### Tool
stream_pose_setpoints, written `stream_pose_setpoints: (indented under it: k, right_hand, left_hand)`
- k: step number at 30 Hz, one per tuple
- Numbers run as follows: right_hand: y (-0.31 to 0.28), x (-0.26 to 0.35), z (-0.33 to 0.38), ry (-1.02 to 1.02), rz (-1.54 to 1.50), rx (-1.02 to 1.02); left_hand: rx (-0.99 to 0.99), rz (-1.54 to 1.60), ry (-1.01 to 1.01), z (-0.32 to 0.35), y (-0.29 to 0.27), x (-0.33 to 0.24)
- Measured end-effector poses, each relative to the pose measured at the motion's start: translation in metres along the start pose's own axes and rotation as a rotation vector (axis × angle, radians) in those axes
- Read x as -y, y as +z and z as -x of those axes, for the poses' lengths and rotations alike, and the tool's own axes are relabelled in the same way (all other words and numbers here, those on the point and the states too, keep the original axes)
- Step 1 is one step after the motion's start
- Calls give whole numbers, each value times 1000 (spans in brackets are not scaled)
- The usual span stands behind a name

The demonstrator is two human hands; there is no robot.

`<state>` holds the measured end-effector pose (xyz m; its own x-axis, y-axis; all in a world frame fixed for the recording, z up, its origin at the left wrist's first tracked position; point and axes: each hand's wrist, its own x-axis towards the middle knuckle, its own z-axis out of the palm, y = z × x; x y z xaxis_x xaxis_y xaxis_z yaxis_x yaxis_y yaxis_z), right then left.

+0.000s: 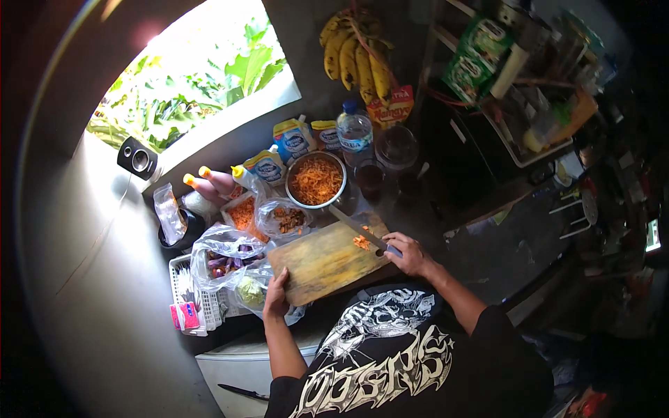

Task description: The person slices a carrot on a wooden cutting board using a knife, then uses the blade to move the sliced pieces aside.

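My left hand (276, 296) is closed on the left edge of a worn wooden cutting board (317, 261). In my right hand (410, 255) is the handle of a kitchen knife (362, 231), its blade running up and left across the board's far right part. A small heap of chopped orange pieces (362, 242), looking like carrot, lies on the board beside the blade. Just beyond the board stands a round metal bowl (288, 188) full of orange shreds (317, 180). Left of it is a clear plastic bag (268, 217) with brown and orange bits.
More orange shreds (242, 214) and a bag of purple vegetables (226, 263) sit at left, near a white basket (209, 306). Sauce bottles (219, 182), pouches (294, 139) and a water bottle (355, 131) line the back. Bananas (357, 59) hang above. Another knife (242, 391) lies lower left.
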<state>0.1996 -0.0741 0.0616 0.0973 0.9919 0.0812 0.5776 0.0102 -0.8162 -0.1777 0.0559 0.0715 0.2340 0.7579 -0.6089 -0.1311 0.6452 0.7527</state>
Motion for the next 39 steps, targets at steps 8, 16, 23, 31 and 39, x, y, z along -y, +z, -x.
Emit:
stream_pose_setpoints:
  k: [8, 16, 23, 31, 39]
  right_hand:
    - [-1, 82, -63, -241, 110, 52]
    - [25, 139, -104, -59, 161, 301]
    - [39, 157, -118, -184, 273, 304]
    - [36, 112, -166, -35, 304, 109]
    - [24, 116, -179, 201, 326, -20]
  left_hand:
    - [-138, 303, 274, 75, -37, -21]
    - [-302, 420, 433, 102, -15, -58]
    - [-313, 459, 458, 88, -20, -67]
    - [-262, 430, 433, 61, -14, -83]
    - [-229, 433, 414, 39, -14, -95]
